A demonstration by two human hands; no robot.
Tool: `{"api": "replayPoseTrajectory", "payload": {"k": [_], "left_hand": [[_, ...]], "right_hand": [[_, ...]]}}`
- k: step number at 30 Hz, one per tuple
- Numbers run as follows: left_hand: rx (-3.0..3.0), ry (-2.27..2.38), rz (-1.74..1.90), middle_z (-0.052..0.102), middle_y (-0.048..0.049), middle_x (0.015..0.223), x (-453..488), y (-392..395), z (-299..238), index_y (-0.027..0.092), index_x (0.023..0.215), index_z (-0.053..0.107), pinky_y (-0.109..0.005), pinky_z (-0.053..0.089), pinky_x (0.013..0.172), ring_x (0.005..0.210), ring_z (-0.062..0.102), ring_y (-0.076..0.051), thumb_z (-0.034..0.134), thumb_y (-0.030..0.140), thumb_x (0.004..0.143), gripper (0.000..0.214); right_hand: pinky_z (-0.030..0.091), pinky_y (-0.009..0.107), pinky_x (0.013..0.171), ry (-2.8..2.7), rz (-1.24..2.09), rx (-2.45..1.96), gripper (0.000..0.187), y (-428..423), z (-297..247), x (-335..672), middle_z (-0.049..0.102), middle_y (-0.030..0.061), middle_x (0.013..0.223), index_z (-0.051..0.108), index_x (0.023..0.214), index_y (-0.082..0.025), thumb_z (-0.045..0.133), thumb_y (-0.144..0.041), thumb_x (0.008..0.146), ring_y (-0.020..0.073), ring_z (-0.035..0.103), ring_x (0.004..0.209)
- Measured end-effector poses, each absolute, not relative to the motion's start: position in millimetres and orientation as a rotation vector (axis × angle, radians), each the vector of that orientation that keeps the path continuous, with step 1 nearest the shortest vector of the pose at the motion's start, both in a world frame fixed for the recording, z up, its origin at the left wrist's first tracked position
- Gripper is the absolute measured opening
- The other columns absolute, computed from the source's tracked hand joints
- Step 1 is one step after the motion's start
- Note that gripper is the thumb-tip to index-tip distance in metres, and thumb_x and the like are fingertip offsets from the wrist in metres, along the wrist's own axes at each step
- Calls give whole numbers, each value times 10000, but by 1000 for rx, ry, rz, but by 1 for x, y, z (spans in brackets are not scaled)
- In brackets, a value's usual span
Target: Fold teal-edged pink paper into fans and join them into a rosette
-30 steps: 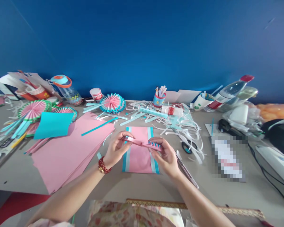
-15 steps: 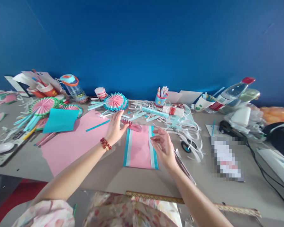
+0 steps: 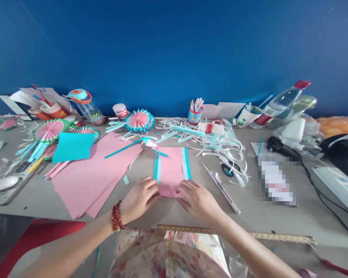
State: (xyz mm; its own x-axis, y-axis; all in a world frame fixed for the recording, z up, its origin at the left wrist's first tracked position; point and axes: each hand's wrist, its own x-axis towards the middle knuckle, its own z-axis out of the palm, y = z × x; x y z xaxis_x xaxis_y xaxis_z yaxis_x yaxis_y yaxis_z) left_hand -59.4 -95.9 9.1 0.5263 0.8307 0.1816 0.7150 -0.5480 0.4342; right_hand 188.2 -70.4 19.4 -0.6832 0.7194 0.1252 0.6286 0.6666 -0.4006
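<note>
A pink sheet of paper (image 3: 171, 166) with dark and light blue strips along both sides lies flat in front of me. My left hand (image 3: 140, 195) holds its near left corner, fingers pressed together at the edge. At the near right corner, my right hand (image 3: 198, 199) pinches the same edge. The fingertips partly cover both corners. A small pleated paper piece (image 3: 154, 145) in pink, white and blue rests at the far left corner of the sheet.
Larger pink sheets (image 3: 89, 173) and a blue square (image 3: 73, 147) lie left. A pleated rosette (image 3: 139, 121) and loose paper strips (image 3: 188, 133) are behind. On the right are a craft knife (image 3: 223, 191), scissors (image 3: 231, 169) and a bottle (image 3: 284, 104).
Both hands have moved toward me, from beside the far part of the striped sheet to its near edge, and closed on it. The pleated piece near my left hand has shifted left.
</note>
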Motion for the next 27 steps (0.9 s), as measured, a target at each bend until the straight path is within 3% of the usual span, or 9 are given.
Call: {"api": "replayPoseTrajectory", "payload": {"k": [3,7,27], "left_hand": [[2528,1275,513,598,-49,868,-58,-96,6,192,827,586,-342,450,763,853,547,-211,515,182,945,138],[2558,1264,474,609,-55,904,-62,-101,3,186,846,579,-351,446,781,878,544,-214,498,191,961,140],[2343,1493,473,593,-12,839,-64,-90,3,180,817,556,-340,393,777,845,540,-194,557,192,931,114]], "right_hand": [[457,346,738,-2600,447,-1141,32,-74,10,194,645,66,923,610,901,-205,606,-172,900,228,585,857],[448,344,752,-2520,514,-1115,109,-75,6,205,645,61,909,615,878,-209,547,-231,960,216,582,855],[383,327,764,-2459,539,-1357,186,-65,3,213,608,36,860,569,814,-196,557,-305,964,206,543,825]]}}
